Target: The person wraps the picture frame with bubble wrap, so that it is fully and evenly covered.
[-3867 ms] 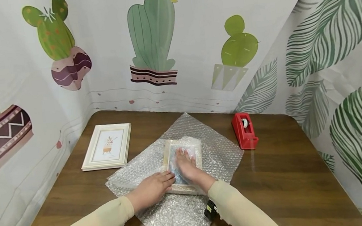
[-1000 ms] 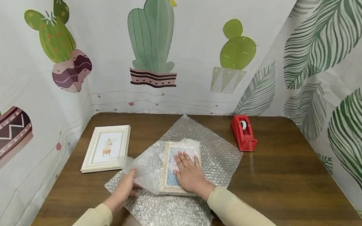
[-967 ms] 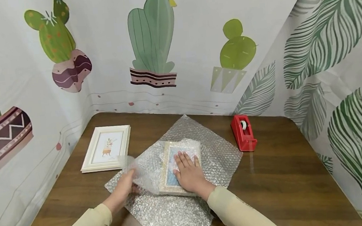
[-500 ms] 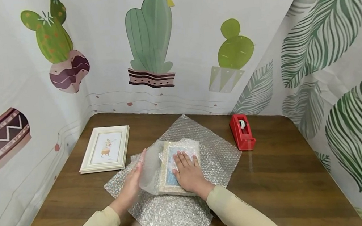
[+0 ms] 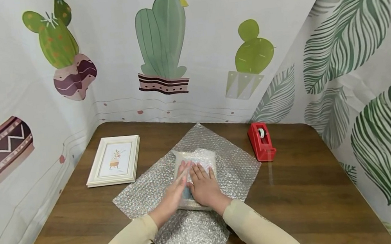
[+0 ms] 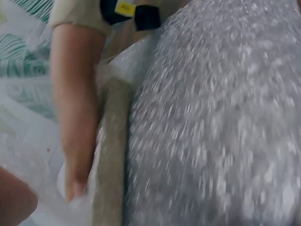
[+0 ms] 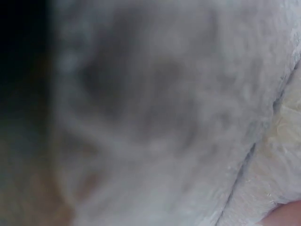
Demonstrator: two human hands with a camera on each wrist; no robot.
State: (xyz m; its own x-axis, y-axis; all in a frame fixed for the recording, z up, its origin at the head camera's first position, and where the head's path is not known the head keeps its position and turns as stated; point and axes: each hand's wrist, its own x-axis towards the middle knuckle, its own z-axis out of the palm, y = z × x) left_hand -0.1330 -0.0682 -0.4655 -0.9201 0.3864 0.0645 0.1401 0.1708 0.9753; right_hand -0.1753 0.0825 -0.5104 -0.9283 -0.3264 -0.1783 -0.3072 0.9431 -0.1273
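Observation:
Bubble wrap partly covers a picture frame (image 5: 204, 157), lying face up at the middle of the bubble wrap sheet (image 5: 142, 194). My right hand (image 5: 206, 187) rests flat on the covered face, fingers spread and straight. Beside it, my left hand (image 5: 174, 192) lies along the frame's left part with straight fingers, over the folded flap of wrap. In the left wrist view, the frame's side edge (image 6: 112, 150) runs upright in the picture, with the right hand (image 6: 77, 132) behind it. The right wrist view is mostly blurred bubble wrap (image 7: 225, 84).
A second picture frame (image 5: 102, 178), white with a plant print, lies on the brown table (image 5: 315, 189) at the back left. On the right, a red tape dispenser (image 5: 264, 150) stands close to the wrap's right corner. A printed cloth (image 5: 208, 38) hangs behind.
My left hand has carried the left flap of bubble wrap rightward and over onto the frame's face, and its fingers are now straight. The right hand has stayed pressed on the frame.

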